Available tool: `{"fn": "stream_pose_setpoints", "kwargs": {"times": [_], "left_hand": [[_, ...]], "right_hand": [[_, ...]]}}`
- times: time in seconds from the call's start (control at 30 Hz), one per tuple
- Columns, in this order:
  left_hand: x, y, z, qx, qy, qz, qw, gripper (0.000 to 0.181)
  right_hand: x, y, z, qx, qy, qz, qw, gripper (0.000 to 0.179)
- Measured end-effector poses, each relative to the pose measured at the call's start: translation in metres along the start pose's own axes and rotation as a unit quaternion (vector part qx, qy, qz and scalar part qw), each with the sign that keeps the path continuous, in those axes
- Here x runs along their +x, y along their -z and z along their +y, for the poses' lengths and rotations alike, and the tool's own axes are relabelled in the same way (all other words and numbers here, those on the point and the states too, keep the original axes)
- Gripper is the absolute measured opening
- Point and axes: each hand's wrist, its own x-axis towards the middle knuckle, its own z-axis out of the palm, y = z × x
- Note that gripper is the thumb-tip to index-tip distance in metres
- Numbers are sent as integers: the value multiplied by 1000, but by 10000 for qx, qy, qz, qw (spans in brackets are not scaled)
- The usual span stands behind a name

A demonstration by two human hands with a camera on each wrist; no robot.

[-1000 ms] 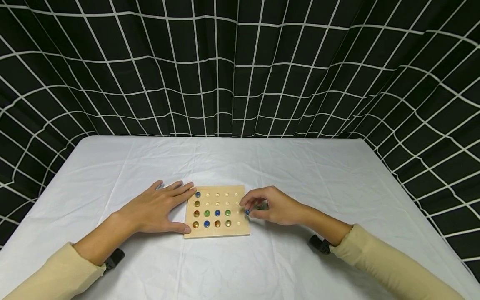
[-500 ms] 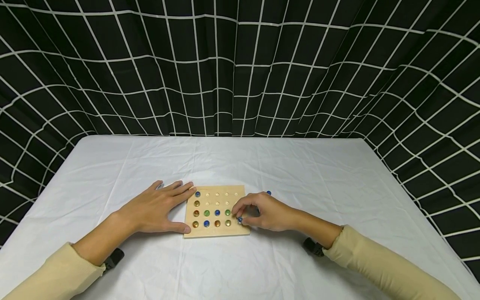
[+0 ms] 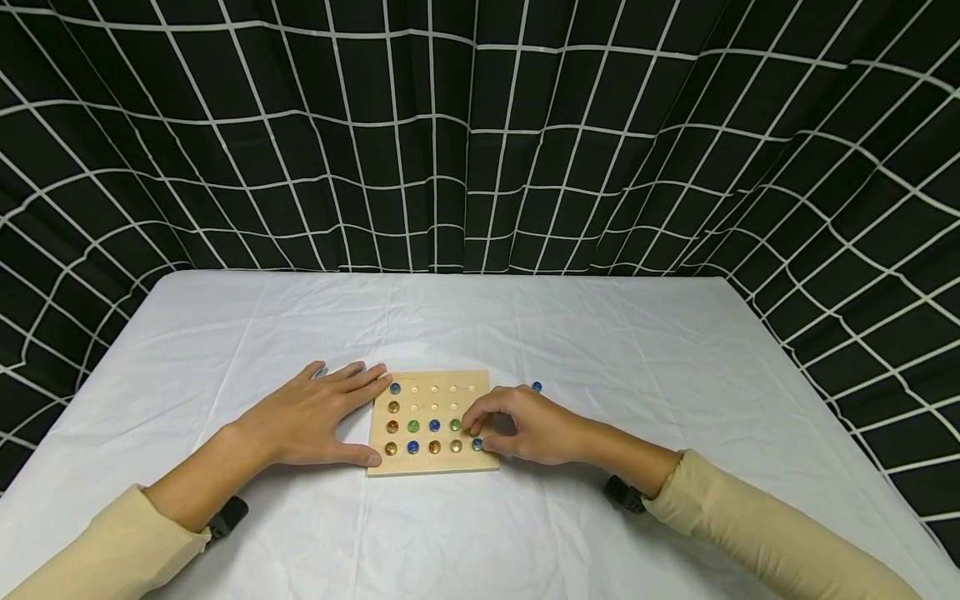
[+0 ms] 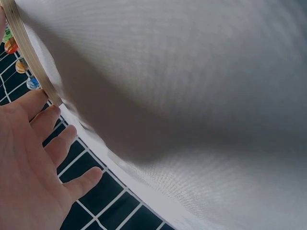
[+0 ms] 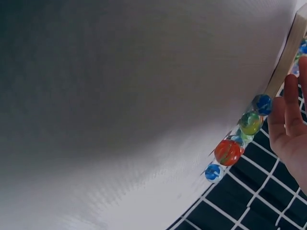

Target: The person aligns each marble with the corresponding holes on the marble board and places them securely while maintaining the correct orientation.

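white cloth [image 3: 480,542] bears one loose red marble [image 5: 228,153] only the right-wrist view shows.

Closed in behind the table [image 3: 420,321] and along both its sides by folded black curtain [image 3: 498,92], gridded white; spread across the table with creased white cloth [image 3: 600,333].

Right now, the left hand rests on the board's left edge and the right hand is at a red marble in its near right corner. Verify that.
Not red: the head view shows a blue marble at the right hand, in the near right corner of the board. The rest stands.
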Motion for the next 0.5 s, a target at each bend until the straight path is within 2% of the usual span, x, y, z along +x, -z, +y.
{"fn": "stream_pose_setpoints", "kwargs": {"times": [0.2,0.5], "left_hand": [[0,-1,0,16,-17,16,10000,108],[0,0,0,34,-26,19,10000,108]], "right_hand": [[-4,9,5,143,-137,189,9996,26],[-14,35,23,139,-339,691,9969,29]]}}
